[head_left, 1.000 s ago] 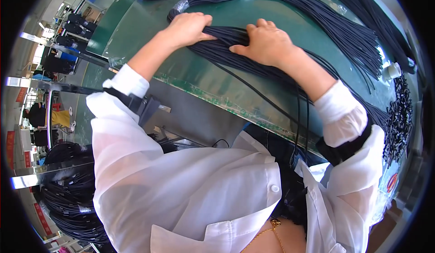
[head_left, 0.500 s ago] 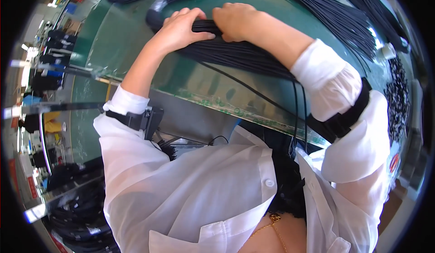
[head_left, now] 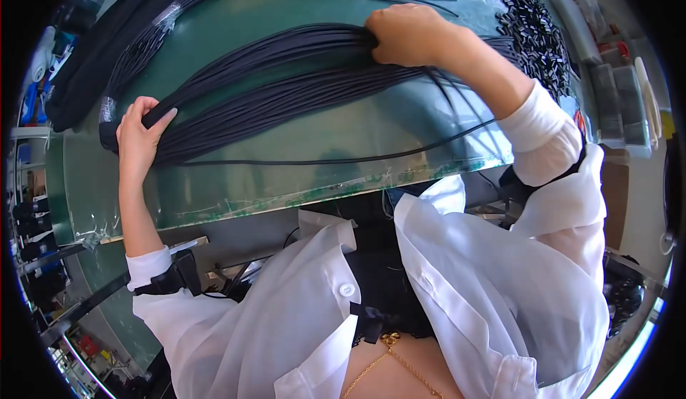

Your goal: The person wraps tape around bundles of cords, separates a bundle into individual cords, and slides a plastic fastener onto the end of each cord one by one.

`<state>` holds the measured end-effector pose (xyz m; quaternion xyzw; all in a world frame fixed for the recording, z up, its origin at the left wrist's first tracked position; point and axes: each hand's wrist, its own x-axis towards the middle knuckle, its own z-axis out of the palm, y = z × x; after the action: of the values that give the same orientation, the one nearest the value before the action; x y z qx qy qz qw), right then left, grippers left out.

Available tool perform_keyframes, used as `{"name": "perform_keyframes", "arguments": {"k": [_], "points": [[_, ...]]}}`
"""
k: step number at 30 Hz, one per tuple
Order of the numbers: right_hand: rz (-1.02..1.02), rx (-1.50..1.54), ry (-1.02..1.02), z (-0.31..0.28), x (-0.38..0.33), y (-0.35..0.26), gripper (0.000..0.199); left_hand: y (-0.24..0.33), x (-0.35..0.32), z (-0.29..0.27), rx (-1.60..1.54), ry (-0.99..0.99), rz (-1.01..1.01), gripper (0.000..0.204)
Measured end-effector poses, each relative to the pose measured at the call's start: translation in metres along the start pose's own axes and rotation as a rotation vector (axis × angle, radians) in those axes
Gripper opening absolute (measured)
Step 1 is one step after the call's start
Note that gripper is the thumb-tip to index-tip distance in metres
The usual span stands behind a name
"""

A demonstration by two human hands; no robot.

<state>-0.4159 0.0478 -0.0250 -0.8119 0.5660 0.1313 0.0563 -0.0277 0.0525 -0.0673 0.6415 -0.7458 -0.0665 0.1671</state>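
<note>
Bundle of long black cables [head_left: 286, 95], stretched flat across green table, fanned out, ends gathered at left

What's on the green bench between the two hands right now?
In the head view, the stretch from the left hand to the right hand is filled by the bundle of black cables, spread in bands across the green table. Both hands grip it.

Both hands [head_left: 139, 138] grip black cables [head_left: 286, 92] on green table [head_left: 286, 163].

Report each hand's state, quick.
Left hand: closed around the end of the bundle of black cables.
Right hand: closed, gripping the same bundle further along, on the green table.
</note>
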Motion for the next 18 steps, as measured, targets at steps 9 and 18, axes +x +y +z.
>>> {"name": "perform_keyframes", "arguments": {"k": [9, 18], "points": [[-0.048, 0.312, 0.097, -0.074, -0.036, 0.015, 0.041, 0.002, -0.001, 0.0, -0.022, 0.047, 0.024, 0.031], [0.323, -0.067, -0.107, -0.048, -0.073, 0.106, 0.015, -0.001, 0.004, 0.002, -0.117, 0.059, 0.128, 0.026]]}}
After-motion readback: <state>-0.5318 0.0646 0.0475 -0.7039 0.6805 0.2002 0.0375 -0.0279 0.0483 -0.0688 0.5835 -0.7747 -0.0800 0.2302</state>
